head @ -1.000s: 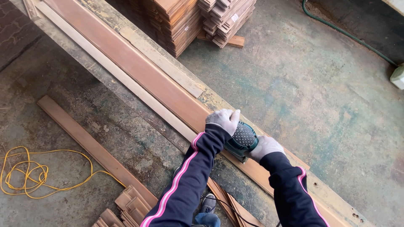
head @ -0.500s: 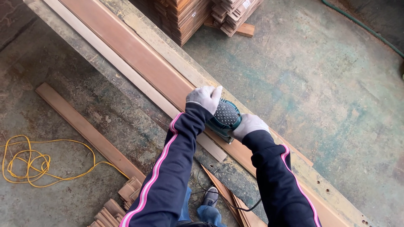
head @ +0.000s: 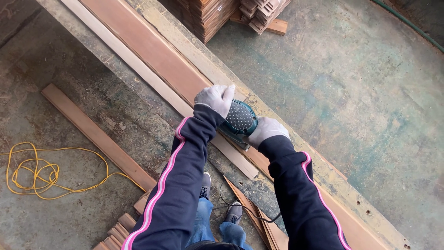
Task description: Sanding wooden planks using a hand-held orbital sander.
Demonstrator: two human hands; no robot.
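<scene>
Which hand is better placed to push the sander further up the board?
Probably the right hand: it grips the rear of the green sander, behind it along the reddish board. The left hand rests on the front end, better suited to steer and press.

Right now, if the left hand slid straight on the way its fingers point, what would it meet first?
The left hand points up along the reddish plank. It would likely meet only more plank; the stacked boards lie off to the side, though depth is unclear.

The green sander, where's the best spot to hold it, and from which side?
From above, by its rounded top: the green sander sits flat on the reddish board, so only the top is free. The left hand cups the front, the right hand the back.
</scene>
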